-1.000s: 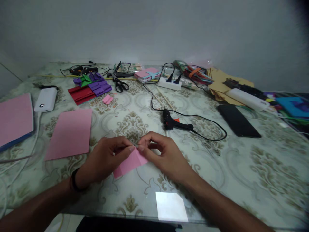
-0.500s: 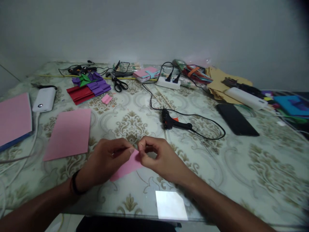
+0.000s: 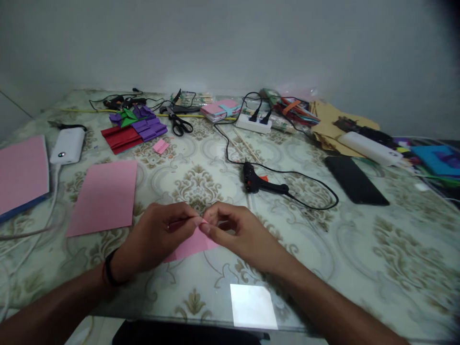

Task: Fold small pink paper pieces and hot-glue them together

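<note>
A small sheet of pink paper (image 3: 196, 243) is held near the front of the table, its upper edge pinched between both hands. My left hand (image 3: 158, 235) grips that edge with thumb and forefinger. Right beside it, my right hand (image 3: 233, 230) pinches the same edge, the fingertips of the two hands nearly touching. Parts of the paper are hidden behind the fingers. To the left lies a larger pink sheet (image 3: 106, 199), flat on the patterned table (image 3: 201, 292). A black glue gun (image 3: 264, 182) rests beyond my right hand.
Black scissors (image 3: 179, 124), folded purple paper (image 3: 149, 128) and red paper (image 3: 120, 139) lie at the back left. A white power strip (image 3: 253, 123) sits behind the glue gun's cable. Toward the right are a black phone (image 3: 355, 179) and a white power bank (image 3: 370, 147); another power bank (image 3: 68, 145) is left.
My fingertips have come closer together on the paper's upper edge, the right thumb now pressing against it. The paper's lower edge has tilted up slightly. The view has shifted a little.
</note>
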The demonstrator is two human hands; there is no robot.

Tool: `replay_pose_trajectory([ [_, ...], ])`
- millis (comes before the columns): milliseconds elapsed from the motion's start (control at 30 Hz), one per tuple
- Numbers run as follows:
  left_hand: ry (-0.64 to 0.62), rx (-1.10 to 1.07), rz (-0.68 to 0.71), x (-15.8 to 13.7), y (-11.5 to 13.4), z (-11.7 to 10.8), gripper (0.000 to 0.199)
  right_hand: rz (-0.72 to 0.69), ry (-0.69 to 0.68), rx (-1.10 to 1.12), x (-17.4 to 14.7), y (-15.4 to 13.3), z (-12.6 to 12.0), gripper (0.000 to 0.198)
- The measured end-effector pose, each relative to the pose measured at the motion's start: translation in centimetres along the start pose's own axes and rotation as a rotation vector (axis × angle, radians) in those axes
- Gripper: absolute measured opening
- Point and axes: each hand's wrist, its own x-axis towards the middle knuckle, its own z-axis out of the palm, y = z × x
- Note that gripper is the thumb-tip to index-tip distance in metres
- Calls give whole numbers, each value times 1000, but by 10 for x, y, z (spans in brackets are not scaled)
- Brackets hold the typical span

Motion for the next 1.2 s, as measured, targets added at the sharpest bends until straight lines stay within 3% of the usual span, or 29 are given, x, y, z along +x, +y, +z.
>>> replay_pose_trajectory([
  [67, -3, -60, -13, 0, -2, 1, 22, -3, -5, 15, 0, 2, 3, 23],
  [200, 52, -125, -73, 0, -4, -2, 28, -42, 114, 24, 1, 4, -3, 29],
  [300, 67, -80, -71, 0, -4, -2, 32, -66, 155, -16, 1, 3, -5, 25],
  [433, -5, -19, -16, 0, -3, 0, 29, -104, 131, -80, 0, 1, -1, 18],
  [600, 39, -59, -29, 0, -2, -2, 30, -120, 211, -66, -1, 1, -1, 17],
  [1033, -78, 43, 129, -1, -1, 1, 22, -207, 96, -177, -3, 0, 4, 10],
  [1200, -110, 3, 137, -3, 1, -3, 23, -211, 160, -129, -4, -1, 5, 9],
])
